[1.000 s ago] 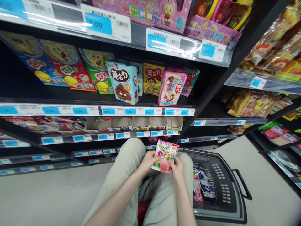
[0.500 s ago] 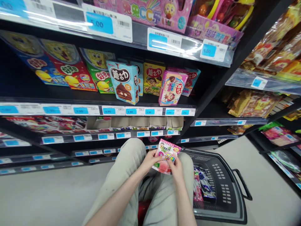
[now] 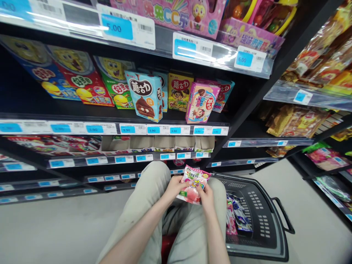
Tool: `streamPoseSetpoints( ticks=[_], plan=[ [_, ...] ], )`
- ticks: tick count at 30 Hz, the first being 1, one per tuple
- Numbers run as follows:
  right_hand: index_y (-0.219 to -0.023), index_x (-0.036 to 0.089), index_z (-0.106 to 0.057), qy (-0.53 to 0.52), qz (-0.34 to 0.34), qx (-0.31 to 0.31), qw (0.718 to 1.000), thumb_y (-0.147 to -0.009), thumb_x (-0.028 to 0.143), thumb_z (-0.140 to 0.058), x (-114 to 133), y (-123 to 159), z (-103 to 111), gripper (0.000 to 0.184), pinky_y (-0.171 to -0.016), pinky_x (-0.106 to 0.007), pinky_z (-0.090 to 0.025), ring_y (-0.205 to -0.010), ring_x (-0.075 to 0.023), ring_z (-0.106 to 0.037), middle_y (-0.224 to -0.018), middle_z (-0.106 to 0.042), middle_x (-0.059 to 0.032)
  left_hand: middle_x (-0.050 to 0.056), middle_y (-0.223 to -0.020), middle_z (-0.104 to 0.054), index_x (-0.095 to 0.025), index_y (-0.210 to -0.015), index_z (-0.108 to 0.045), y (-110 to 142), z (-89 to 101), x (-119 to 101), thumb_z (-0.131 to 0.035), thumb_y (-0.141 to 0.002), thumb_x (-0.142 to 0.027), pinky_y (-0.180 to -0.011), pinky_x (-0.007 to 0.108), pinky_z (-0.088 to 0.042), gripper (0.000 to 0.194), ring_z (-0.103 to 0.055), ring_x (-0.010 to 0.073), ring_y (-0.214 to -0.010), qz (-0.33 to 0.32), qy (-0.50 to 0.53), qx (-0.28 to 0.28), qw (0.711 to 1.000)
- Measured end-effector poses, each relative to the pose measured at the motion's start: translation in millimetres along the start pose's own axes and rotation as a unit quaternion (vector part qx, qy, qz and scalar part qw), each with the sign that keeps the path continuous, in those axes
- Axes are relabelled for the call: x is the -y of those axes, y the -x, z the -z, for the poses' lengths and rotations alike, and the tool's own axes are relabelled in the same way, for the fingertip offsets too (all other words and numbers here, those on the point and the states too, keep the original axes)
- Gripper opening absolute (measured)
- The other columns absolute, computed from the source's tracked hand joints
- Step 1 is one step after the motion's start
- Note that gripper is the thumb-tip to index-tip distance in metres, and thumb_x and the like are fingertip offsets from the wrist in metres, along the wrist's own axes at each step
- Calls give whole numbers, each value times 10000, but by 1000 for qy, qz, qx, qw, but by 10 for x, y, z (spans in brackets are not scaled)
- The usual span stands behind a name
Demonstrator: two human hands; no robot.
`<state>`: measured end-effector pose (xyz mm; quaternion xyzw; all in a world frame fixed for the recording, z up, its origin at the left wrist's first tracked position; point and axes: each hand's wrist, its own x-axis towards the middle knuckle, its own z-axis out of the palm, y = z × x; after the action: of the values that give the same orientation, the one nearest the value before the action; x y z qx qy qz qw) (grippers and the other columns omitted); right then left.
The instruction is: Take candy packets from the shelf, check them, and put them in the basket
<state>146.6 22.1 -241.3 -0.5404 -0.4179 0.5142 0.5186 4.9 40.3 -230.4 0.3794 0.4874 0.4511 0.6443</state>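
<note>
A small pink and white snack packet [image 3: 193, 183] is held between both of my hands, low in the middle of the view above my knees in beige trousers. My left hand [image 3: 173, 189] grips its left edge with curled fingers. My right hand [image 3: 206, 196] pinches its right lower edge. The packet's printed front faces up at me. Just right of my right knee sits a dark grey shopping basket [image 3: 261, 216] on the floor, with colourful packets [image 3: 235, 216] inside it.
Black store shelves rise in front of me, with blue price tags [image 3: 128, 129] along their edges. Cartoon snack boxes [image 3: 144, 96] stand on the middle shelf. Bagged snacks [image 3: 299, 121] fill the shelves at right. Pale floor lies at left and right.
The packet has tilted and shifted slightly between my fingers; both hands stay on it in the same place above my knees.
</note>
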Motion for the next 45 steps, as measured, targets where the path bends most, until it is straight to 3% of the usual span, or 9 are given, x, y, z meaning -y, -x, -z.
streamPoseSetpoints(
  ticks=[4,7,9,15,25,31,38,45],
  plan=[
    [-873,146,-626,-1,4,-9,1000,-619,393,-655,-49,-21,25,356,-733,-362,-466,-813,-249,-605,-876,-680,-81,45,-681,-655,-100,-719,-653,11,-6,-12,-723,-537,-272,-581,237,-404,260,-561,160,-611,8,41,43,998],
    [-871,159,-603,-4,9,-20,1000,-646,382,-633,-88,-40,47,319,-723,-338,-463,-799,-225,-597,-874,-671,-65,79,-886,-660,-125,-912,-614,8,-3,4,-759,-472,-183,-703,283,-439,466,-592,203,-775,9,82,94,992],
    [-841,165,-593,-4,9,-21,1000,-637,358,-647,-98,-45,52,285,-704,-318,-461,-762,-206,-594,-833,-668,-47,96,-942,-649,-126,-953,-586,-3,2,25,-767,-441,-140,-740,304,-442,543,-592,217,-821,3,87,99,991],
    [-791,161,-598,-7,-17,15,1000,-592,311,-687,-38,-18,26,265,-652,-303,-469,-721,-204,-603,-787,-674,-45,112,-930,-659,-99,-913,-589,-24,20,67,-752,-469,-159,-760,342,-449,477,-599,246,-843,16,61,57,996],
    [-735,159,-581,23,-13,14,1000,-643,322,-649,12,-2,35,200,-596,-267,-445,-637,-174,-574,-677,-642,-13,117,-933,-662,-82,-908,-601,3,1,45,-740,-489,-173,-768,351,-455,451,-603,258,-850,19,51,66,996],
    [-799,172,-561,26,-13,26,999,-601,294,-672,5,-11,26,258,-619,-298,-470,-673,-194,-595,-733,-658,-23,118,-925,-657,-81,-909,-584,-11,16,66,-738,-495,-161,-753,345,-456,449,-601,243,-832,21,46,60,997],
    [-850,164,-568,16,-11,28,999,-577,275,-690,29,29,42,319,-636,-305,-488,-734,-208,-608,-817,-664,-44,94,-927,-648,-110,-983,-538,8,27,30,-760,-426,-94,-752,334,-449,599,-595,224,-823,19,78,108,991],
    [-856,158,-569,21,-9,19,1000,-575,258,-696,43,25,21,324,-645,-317,-499,-748,-222,-621,-826,-673,-55,96,-934,-642,-106,-957,-536,-3,25,39,-757,-419,-80,-751,328,-447,582,-587,224,-833,0,50,81,995]
  ],
)
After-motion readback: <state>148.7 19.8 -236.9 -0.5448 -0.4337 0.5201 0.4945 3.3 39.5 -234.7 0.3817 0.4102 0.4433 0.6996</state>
